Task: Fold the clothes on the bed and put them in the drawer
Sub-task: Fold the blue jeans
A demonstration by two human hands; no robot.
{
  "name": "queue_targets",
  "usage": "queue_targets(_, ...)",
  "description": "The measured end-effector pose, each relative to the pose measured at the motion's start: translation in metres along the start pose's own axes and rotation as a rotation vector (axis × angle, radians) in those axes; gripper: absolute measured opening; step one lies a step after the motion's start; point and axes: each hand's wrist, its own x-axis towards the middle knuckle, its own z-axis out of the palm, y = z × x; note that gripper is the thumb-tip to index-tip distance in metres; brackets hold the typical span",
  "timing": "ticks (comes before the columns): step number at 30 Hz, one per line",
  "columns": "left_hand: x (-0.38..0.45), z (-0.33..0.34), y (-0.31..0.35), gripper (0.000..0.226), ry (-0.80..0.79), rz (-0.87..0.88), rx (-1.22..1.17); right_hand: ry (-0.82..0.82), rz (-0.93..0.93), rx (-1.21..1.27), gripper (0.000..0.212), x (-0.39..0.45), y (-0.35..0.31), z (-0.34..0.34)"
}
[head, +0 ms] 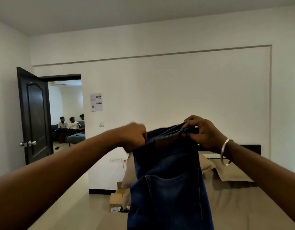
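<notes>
A pair of dark blue jeans (pixel 168 185) hangs in the air in front of me, waistband up, a back pocket facing me. My left hand (pixel 135 136) grips the waistband at its left end. At the right end my right hand (pixel 203 131), with a metal bangle on the wrist, pinches the waistband. The jeans hang down past the bottom of the view over the bed (pixel 234 205), which has a beige sheet. No drawer is in view.
Beige pillows (pixel 229 171) lie at the bed's head against a dark headboard (pixel 249 148). Cardboard boxes (pixel 116 201) sit on the floor left of the bed. A dark door (pixel 34 117) stands open at the left; people sit in the room beyond.
</notes>
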Motion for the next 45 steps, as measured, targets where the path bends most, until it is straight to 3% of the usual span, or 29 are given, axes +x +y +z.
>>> queue_targets(2, 0.008, -0.006, -0.009, 0.019, 0.266, 0.051, -0.017, -0.086, 0.061, -0.013, 0.032, 0.004, 0.001, -0.014)
queue_targets(4, 0.015, -0.007, -0.009, 0.021, 0.359, 0.075, -0.053, -0.168, 0.11, -0.022, 0.037, 0.013, -0.001, -0.024)
queue_targets(7, 0.02, -0.015, -0.003, 0.025, 0.229, 0.035, -0.31, -0.122, 0.046, -0.29, 0.027, 0.026, -0.003, -0.028)
queue_targets(10, 0.01, -0.026, -0.004, 0.049, 0.03, 0.081, -0.539, 0.052, 0.056, -0.267, 0.017, 0.029, -0.005, -0.028)
queue_targets(13, 0.003, -0.021, -0.003, 0.04, 0.009, 0.105, -0.286, 0.122, 0.092, -0.186, 0.014, 0.028, -0.008, -0.028)
queue_targets(15, 0.008, -0.014, -0.001, 0.024, 0.118, 0.066, -0.163, 0.098, 0.093, -0.181, 0.015, 0.026, -0.01, -0.031)
queue_targets(17, 0.014, -0.009, 0.001, 0.009, 0.342, 0.028, -0.139, -0.075, 0.108, -0.156, 0.016, 0.027, -0.011, -0.043)
queue_targets(20, 0.018, 0.006, 0.006, 0.019, 0.716, 0.072, -0.059, -0.399, 0.208, -0.158, 0.017, 0.032, -0.017, -0.064)
queue_targets(21, 0.02, 0.01, 0.01, 0.023, 0.755, 0.097, -0.039, -0.392, 0.188, -0.26, 0.016, 0.034, -0.018, -0.066)
queue_targets(23, 0.026, 0.01, 0.018, 0.025, 0.721, 0.061, -0.112, -0.194, 0.096, -0.491, 0.019, 0.037, -0.018, -0.063)
queue_targets(25, 0.034, 0.003, 0.018, 0.022, 0.702, 0.024, -0.21, -0.133, 0.146, -0.392, 0.019, 0.032, -0.018, -0.059)
queue_targets(27, 0.039, -0.004, 0.014, 0.023, 0.709, 0.073, -0.275, -0.19, 0.227, -0.218, 0.016, 0.026, -0.012, -0.059)
queue_targets(29, 0.04, -0.004, 0.008, 0.02, 0.624, 0.16, -0.378, -0.151, 0.204, -0.153, 0.012, 0.02, -0.007, -0.065)
queue_targets(31, 0.041, -0.006, 0.003, 0.011, 0.38, 0.207, -0.539, -0.202, 0.253, -0.004, 0.01, 0.012, -0.005, -0.07)
queue_targets(35, 0.043, 0.0, -0.013, 0.008, -0.128, 0.221, -0.673, -0.539, 0.427, 0.321, 0.026, -0.011, 0.013, -0.073)
queue_targets(37, 0.047, 0.01, -0.024, 0.031, -0.381, 0.28, -0.769, -0.686, 0.467, 0.556, 0.039, -0.021, 0.026, -0.072)
queue_targets(39, 0.05, 0.018, -0.031, 0.039, -0.606, 0.333, -0.807, -0.817, 0.491, 0.759, 0.043, -0.03, 0.039, -0.066)
queue_targets(42, 0.057, 0.03, -0.029, 0.022, -0.669, 0.285, -0.719, -0.858, 0.624, 0.789, 0.04, -0.036, 0.049, -0.055)
queue_targets(45, 0.079, 0.051, -0.024, 0.018, -0.554, 0.06, -0.35, -0.752, 0.801, 0.278, 0.017, -0.035, 0.058, -0.033)
